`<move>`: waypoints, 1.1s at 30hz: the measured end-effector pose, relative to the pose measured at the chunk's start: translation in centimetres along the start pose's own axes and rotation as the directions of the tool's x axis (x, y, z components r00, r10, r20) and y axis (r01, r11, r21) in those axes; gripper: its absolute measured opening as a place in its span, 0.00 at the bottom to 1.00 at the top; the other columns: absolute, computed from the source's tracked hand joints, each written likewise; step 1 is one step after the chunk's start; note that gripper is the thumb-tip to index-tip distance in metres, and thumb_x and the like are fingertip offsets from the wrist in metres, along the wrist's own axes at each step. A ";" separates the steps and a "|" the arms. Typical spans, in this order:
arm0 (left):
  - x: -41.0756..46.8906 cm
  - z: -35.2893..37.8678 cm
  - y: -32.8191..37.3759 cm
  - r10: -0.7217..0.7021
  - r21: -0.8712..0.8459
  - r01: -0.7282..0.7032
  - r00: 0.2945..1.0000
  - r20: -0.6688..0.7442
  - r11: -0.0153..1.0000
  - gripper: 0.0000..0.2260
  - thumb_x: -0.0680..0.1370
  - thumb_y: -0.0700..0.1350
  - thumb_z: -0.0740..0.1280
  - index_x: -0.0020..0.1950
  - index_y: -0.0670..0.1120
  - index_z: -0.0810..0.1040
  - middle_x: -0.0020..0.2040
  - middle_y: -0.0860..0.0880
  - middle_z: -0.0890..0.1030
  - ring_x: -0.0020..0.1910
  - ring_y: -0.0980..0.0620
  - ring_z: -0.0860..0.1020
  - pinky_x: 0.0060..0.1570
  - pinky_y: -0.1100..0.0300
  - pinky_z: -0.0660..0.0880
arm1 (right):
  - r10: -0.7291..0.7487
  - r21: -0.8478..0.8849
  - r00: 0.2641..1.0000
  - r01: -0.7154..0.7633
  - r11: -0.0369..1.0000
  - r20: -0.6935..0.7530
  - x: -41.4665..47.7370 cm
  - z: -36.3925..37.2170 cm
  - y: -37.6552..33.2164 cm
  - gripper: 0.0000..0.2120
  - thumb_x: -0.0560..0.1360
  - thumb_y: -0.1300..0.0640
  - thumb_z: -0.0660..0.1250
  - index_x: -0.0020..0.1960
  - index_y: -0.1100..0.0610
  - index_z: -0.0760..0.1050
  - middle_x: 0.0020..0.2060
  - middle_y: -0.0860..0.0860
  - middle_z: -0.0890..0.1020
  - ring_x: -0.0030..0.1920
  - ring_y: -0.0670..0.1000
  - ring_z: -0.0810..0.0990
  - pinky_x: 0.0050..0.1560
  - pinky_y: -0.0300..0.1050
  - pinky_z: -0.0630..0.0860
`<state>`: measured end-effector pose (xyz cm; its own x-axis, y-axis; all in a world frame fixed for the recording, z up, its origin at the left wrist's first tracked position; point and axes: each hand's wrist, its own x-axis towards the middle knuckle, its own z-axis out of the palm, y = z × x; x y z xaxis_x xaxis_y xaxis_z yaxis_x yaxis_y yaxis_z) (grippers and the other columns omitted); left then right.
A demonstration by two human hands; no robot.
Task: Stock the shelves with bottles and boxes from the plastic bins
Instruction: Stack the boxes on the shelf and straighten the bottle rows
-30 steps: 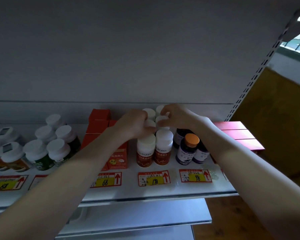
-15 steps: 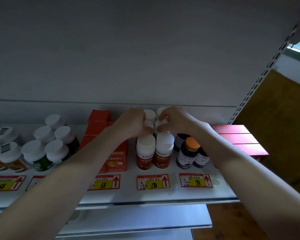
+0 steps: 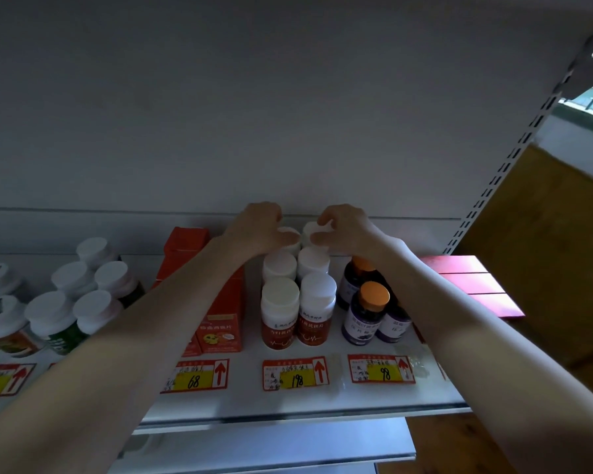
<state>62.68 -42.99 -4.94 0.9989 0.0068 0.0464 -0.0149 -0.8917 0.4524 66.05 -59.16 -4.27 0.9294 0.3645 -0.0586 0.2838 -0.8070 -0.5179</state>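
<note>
Both curled: L grip (image 3: 261, 229) clasps round white-capped btl (image 3: 287, 230), R grip (image 3: 345, 230) its twin (image 3: 314, 229).

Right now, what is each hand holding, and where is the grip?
Left hand grips the rear left bottle by its white cap; right hand pinches the rear right bottle by its cap.

Six red-labelled bottles (image 3: 279, 314); two hands (image 3: 259, 229)
</note>
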 end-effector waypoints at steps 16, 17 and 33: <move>1.1 -0.1 -1.0 -0.047 0.033 0.046 0.997 0.057 0.998 0.14 0.71 0.50 0.72 0.45 0.39 0.77 0.44 0.41 0.75 0.44 0.48 0.73 0.43 0.58 0.68 | -0.012 -0.048 0.999 0.015 0.999 0.050 1.6 0.8 -0.4 0.18 0.70 0.55 0.71 0.58 0.58 0.74 0.54 0.54 0.74 0.53 0.54 0.74 0.42 0.40 0.67; 1.1 -0.1 -1.0 -0.043 0.029 0.041 0.997 0.059 0.999 0.16 0.71 0.50 0.72 0.47 0.38 0.78 0.45 0.40 0.76 0.45 0.47 0.74 0.44 0.57 0.69 | -0.021 -0.043 0.998 0.023 0.999 0.053 1.5 0.8 -0.4 0.18 0.69 0.55 0.71 0.58 0.58 0.74 0.52 0.53 0.73 0.52 0.53 0.73 0.38 0.40 0.67; 1.3 0.4 -1.5 -0.016 -0.002 0.016 0.999 0.039 1.000 0.20 0.72 0.50 0.71 0.55 0.35 0.78 0.50 0.40 0.78 0.50 0.46 0.75 0.49 0.57 0.70 | -0.033 0.018 0.999 0.032 0.999 0.044 1.4 1.1 0.2 0.17 0.73 0.52 0.67 0.60 0.56 0.73 0.55 0.53 0.73 0.48 0.49 0.70 0.33 0.29 0.62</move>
<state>64.01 -41.86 -5.94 1.0000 0.0037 0.0042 0.0013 -0.8907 0.4545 67.12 -58.31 -5.41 0.9084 0.4107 -0.0787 0.3091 -0.7862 -0.5352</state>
